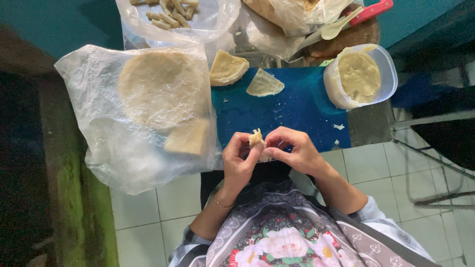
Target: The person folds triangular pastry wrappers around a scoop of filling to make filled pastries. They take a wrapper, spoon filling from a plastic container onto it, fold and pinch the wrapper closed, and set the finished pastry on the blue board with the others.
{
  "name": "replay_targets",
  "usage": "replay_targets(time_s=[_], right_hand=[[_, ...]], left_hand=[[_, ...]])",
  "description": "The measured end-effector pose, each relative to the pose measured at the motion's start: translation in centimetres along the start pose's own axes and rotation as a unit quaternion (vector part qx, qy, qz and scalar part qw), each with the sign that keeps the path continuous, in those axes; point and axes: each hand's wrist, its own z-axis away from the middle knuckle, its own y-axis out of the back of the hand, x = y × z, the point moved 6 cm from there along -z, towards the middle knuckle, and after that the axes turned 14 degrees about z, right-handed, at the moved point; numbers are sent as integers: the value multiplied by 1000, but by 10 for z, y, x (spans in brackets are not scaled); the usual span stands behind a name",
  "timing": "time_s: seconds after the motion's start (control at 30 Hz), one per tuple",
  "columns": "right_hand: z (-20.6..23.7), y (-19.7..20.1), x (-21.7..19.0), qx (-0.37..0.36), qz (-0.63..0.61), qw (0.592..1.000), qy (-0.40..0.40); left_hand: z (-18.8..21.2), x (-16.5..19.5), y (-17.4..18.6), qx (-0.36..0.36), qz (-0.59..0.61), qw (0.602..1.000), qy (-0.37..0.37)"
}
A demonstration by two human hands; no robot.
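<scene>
Both hands together at six o'clock, just off the near edge of the blue board (287, 116). Pale wrapper piece (256, 137) pinched between left hand (239, 160) and right hand (296, 151), fingertips pressed on it from both sides (left thumb nearest), long axis pointing toward twelve. Round wrappers in plastic bag (158, 86) at ten; tub of filling (358, 74) at two.

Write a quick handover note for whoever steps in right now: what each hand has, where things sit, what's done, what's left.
Left hand and right hand together pinch one small folded wrapper piece over the blue board.
Two cut wrapper pieces lie at the board's far edge; the filling tub stands at its right.
The round wrapper stack lies in a plastic bag, left.
Done: rolled pieces in the far bag.
Left: the piece in hand, the cut wrappers.
</scene>
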Motion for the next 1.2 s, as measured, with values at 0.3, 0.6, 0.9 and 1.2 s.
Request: replay_targets(time_s=[0.3, 0.6, 0.9, 1.2], right_hand=[[1, -13, 38, -3, -186, 974, -126], [7, -16, 26, 9, -145, 987, -63], [3, 4, 69, 78, -444, 878, -162], [-40, 70, 66, 238, -242, 937, -80]], left_hand=[[1, 5, -3, -17, -4, 1000, -23], [2, -3, 1, -18, -1, 1000, -25], [16, -21, 15, 21, 106, 993, -50], [16, -22, 17, 25, 98, 993, -58]])
